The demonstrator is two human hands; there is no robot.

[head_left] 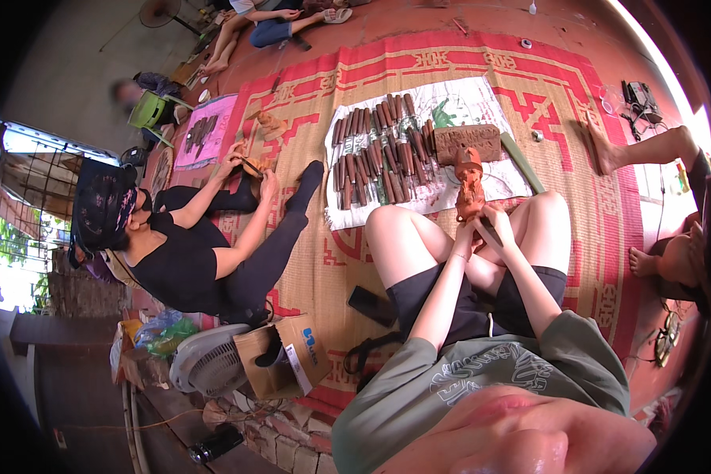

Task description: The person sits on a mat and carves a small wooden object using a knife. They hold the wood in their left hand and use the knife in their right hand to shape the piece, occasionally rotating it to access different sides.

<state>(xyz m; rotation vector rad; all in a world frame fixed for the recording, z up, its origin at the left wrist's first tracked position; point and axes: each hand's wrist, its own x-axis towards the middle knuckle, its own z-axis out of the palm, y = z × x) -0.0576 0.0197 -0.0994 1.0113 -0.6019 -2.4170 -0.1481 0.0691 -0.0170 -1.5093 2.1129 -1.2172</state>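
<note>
A reddish-brown carved figure (pixel 471 188) stands out in front of me between my bent knees, its upper end near a carved brown block (pixel 464 145). My left hand (pixel 466 238) is closed around its lower end. Close beside it, my right hand (pixel 498 224) grips a dark-handled carving tool (pixel 490 231); its tip is hidden at the figure. Beyond my knees a white cloth (pixel 341 216) bears rows of several wood-handled carving tools (pixel 395 150). A long green bar (pixel 521 161) lies along the cloth's right side.
A patterned red and tan mat (pixel 324 261) spreads under me. To the left, a person (pixel 205 245) sits working on a small carving. A phone (pixel 371 306) lies by my left thigh, near a cardboard box (pixel 280 359) and fan (pixel 208 362). Bare legs (pixel 640 150) reach in from the right.
</note>
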